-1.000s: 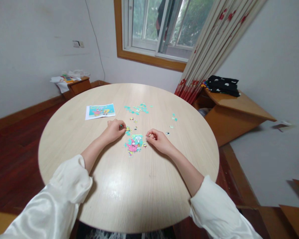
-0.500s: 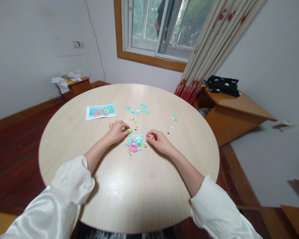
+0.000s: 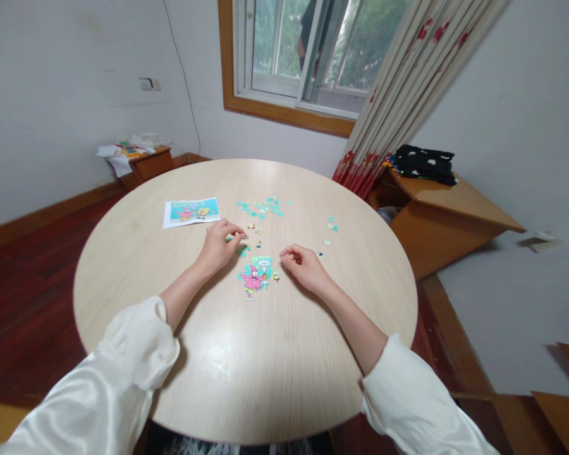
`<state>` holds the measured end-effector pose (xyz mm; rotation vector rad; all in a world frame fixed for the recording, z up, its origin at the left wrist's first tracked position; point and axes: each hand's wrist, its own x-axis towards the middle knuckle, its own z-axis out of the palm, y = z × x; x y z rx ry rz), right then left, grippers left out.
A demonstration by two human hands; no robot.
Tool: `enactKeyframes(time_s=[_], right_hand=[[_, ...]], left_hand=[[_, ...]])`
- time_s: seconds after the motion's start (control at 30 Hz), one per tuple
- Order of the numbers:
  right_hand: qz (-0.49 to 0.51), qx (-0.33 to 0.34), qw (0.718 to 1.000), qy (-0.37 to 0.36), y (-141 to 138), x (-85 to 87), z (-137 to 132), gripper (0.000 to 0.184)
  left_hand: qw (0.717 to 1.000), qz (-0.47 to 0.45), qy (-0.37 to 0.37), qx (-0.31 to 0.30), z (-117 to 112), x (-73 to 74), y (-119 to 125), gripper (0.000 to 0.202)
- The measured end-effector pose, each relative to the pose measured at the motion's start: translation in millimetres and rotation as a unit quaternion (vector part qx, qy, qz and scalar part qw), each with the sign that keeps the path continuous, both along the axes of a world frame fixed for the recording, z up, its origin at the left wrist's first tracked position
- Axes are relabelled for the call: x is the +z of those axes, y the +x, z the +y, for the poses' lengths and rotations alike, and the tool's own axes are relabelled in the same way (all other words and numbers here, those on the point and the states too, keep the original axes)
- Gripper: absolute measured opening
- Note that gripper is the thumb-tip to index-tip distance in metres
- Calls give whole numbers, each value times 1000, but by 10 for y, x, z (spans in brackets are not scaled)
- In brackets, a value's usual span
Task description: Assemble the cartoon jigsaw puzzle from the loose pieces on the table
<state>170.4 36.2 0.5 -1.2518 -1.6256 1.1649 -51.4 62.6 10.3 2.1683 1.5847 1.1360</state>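
Observation:
A partly joined jigsaw puzzle (image 3: 253, 278) lies on the round table, with a pink starfish figure and a pale figure on teal. Beyond its upper left side is my left hand (image 3: 220, 245), thumb and forefinger closed at a small puzzle piece (image 3: 245, 237). Several loose yellow and teal pieces (image 3: 252, 248) lie between that hand and the joined part. My right hand (image 3: 304, 266) rests to the right of the puzzle, its fingers curled and pressed together; whatever they hold, if anything, is too small to make out. A small yellow piece (image 3: 275, 276) sits at the puzzle's right edge.
A printed reference picture (image 3: 194, 212) lies at the table's (image 3: 246, 366) back left. Several teal pieces (image 3: 265, 207) are scattered at the back middle, and a few more (image 3: 332, 224) at the right. A wooden cabinet (image 3: 450, 221) with dark cloth stands beyond the table.
My left hand has moved back and slightly left, away from the joined puzzle, uncovering teal pieces beside it. My right hand has barely moved.

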Motion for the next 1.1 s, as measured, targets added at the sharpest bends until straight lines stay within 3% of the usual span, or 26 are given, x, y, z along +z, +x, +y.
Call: enactKeyframes(time_s=[0.17,0.27,0.37,0.6,0.8,1.1], right_hand=[[146,26,984,-96,-20,53,-24,35],[174,82,972,-135,-6,103,-62,40],[172,103,967,-160,30,130,-70,38],[177,63,955,-229,127,167,-21,44],[163,40,964,-206,143,155,-17,42],[114,72,977,-168,111,151,-34,31]], left_hand=[[980,-54,37,-185,-189,11,205,10],[970,-59,22,-236,-275,5,302,11],[969,-58,4,-242,-294,13,315,12],[963,-40,-28,-267,-301,25,305,13],[963,-49,-68,-256,-357,33,353,12],[970,-39,-60,-233,-331,-26,347,9]])
